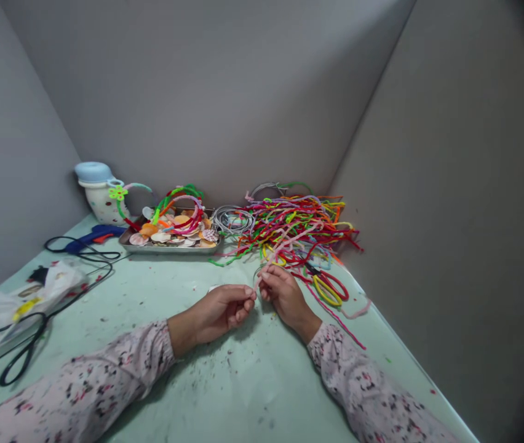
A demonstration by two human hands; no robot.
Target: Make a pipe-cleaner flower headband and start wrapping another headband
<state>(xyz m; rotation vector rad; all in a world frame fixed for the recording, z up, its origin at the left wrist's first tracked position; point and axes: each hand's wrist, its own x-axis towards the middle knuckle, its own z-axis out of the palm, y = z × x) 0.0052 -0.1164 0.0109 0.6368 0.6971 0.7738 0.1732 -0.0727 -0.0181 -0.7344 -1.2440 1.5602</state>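
Between my fingertips runs a pale pink pipe cleaner (269, 263), which slants up and right toward a heap of coloured pipe cleaners (303, 218). My left hand (225, 312) pinches its lower end. Just right of that, my right hand (288, 299) is closed on the same piece, with the fingertips of both hands nearly touching. A thin ring or wire shows partly behind my right hand. Scissors (329, 289) with red and yellow handles lie to the right of that hand.
A metal tray (170, 250) holds shells and wrapped hoops at the back. Beside it are coiled silver wires (233, 220) and a white cup with a blue lid (100, 197). A blue glue gun (91, 239), black cable and plastic bag (54, 283) lie left.
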